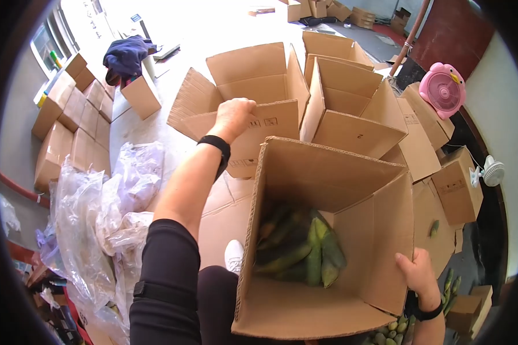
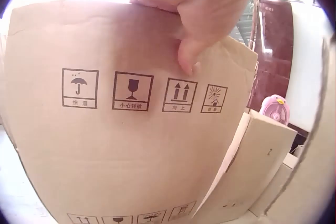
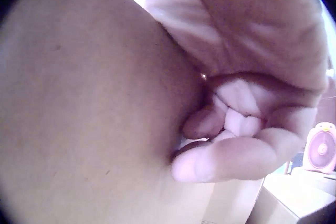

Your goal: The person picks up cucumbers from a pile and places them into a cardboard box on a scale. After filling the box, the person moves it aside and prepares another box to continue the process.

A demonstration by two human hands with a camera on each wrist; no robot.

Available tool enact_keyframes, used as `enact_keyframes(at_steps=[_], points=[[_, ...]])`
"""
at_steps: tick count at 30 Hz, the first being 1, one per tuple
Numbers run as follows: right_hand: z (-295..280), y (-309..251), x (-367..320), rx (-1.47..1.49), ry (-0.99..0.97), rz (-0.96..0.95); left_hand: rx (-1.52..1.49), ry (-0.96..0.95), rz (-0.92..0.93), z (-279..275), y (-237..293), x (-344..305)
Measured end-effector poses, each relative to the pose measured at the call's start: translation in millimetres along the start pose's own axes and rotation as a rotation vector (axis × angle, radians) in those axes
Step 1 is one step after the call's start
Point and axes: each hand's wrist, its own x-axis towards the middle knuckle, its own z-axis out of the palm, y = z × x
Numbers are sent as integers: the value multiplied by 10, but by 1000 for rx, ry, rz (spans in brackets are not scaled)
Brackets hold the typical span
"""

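An open cardboard box is tilted toward me, with several long green vegetables lying at its bottom. My right hand holds this box at its right wall, thumb over the edge. In the right wrist view its fingers curl against the cardboard's outer face. Farther off, my left hand grips the top edge of another open cardboard box. In the left wrist view the thumb lies on this box's outer face, above printed handling symbols; the other fingers are hidden behind the edge.
More open boxes stand beyond, at the right. Clear plastic bags heap up at my left, before stacked cartons. A pink fan and a small white fan are at the right. More green produce lies below the near box.
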Motion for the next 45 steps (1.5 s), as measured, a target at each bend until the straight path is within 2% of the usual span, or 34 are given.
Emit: enact_keyframes(at_steps=[4,6,8,11,12,14,16,18,20,22,23,24,26,28,29,34,38,45], points=[[38,-21,-3,8,-4,48,-82,-104,-13,499,200,152],[33,-14,35,28,0,32,-122,-59,170,656,343,217],[-16,-57,38,-63,-63,54,-160,-120,192,719,389,258],[-35,-48,41,-92,-63,9,-459,96,282,619,317,148],[-38,-35,45,-86,-65,10,-496,235,290,531,282,80],[-25,6,39,-30,-35,-48,-634,210,10,202,270,-255],[-33,29,28,-54,-49,-40,-1086,161,-254,-120,244,-691],[-57,32,57,-82,-69,-41,-1239,-52,-477,-816,497,-1225],[-68,38,91,-148,-100,-42,-1235,-238,-453,-1130,721,-1726],[-90,43,127,-193,-150,-19,-1243,-722,-410,-1576,970,-2024],[-98,12,133,-228,-136,-48,-1024,-569,-185,-1558,1064,-2183],[-105,-10,124,-263,-126,-69,-682,-395,-72,-1581,1154,-2311],[-109,-37,115,-273,-151,-21,-411,-611,-199,-1396,1071,-2350],[-101,-96,112,-281,-169,15,-543,-891,-468,-1620,985,-2210],[-86,-125,96,-221,-178,-5,-620,-875,-494,-1647,921,-2220],[-29,-717,184,-63,-225,-54,-609,-735,-540,-1643,544,-2188],[40,-1232,403,-151,-310,-137,-643,-590,-521,-1558,51,-2167],[537,-2022,541,-123,-311,-271,-741,-466,-574,-1912,-747,-2248]])
